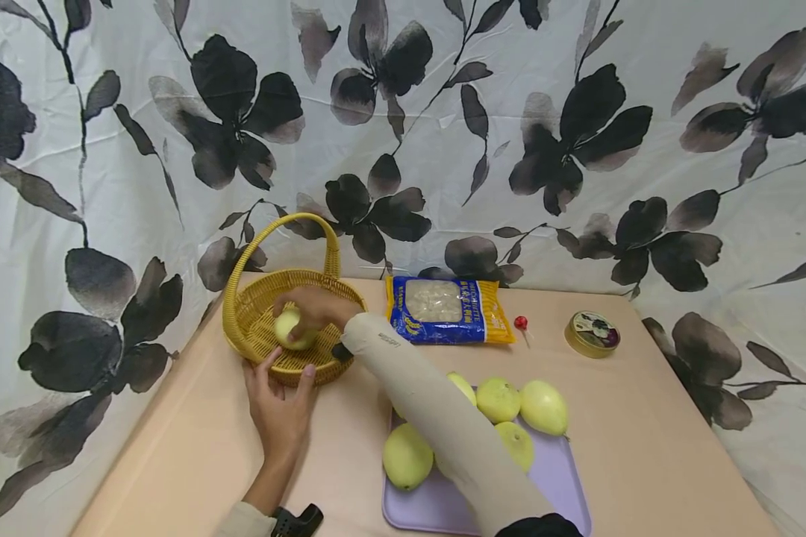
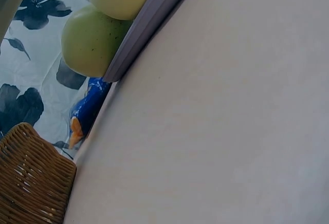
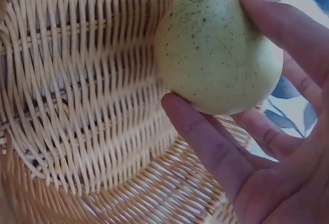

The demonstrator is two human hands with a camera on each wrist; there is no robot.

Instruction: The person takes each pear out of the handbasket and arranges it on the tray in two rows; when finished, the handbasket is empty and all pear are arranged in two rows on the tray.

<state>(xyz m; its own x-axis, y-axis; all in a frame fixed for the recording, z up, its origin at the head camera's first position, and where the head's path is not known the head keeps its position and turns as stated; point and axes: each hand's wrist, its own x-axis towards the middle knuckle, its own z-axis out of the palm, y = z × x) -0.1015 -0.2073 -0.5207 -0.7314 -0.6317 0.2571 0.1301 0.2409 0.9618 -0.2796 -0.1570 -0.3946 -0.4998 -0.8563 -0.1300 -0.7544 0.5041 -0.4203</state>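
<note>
A small pale green melon (image 3: 216,54) with dark specks is in my right hand (image 1: 314,307), fingers and thumb around it. The hand reaches inside the yellow wicker basket (image 1: 339,268), whose woven wall (image 3: 77,90) shows behind the melon in the right wrist view. My left hand (image 1: 278,410) touches the basket's near side, its fingers spread and fairly straight; some fingertips are hidden. In the left wrist view the left hand does not show, only a corner of the basket (image 2: 31,178). More melons (image 1: 408,456) lie on a purple tray (image 1: 564,485), partly covered by my right sleeve.
A blue and yellow food packet (image 1: 443,309) lies behind the tray. To its right are a red lollipop (image 1: 521,323) and a round gold tin (image 1: 591,333). A floral cloth (image 1: 443,149) hangs at the table's back edge.
</note>
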